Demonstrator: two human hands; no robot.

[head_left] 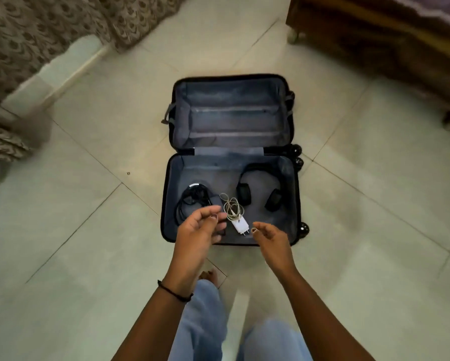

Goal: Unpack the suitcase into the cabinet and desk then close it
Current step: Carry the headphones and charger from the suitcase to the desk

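Note:
A small black suitcase (231, 118) lies wide open on the tiled floor, its grey lining showing. The far half holds nothing. In the near half lie black headphones (259, 188), a white charger with a coiled white cable (238, 217), and a bundle of black cable (192, 198). My left hand (197, 230) hovers over the near edge, just left of the charger, fingers curled loosely and holding nothing. My right hand (270, 238) hovers just right of the charger, fingers apart and likewise holding nothing.
A dark wooden piece of furniture (374, 40) stands at the back right. Patterned curtains (36, 35) hang at the back left beside a pale wall edge. My legs in light jeans (205, 321) and a bare foot are below the suitcase.

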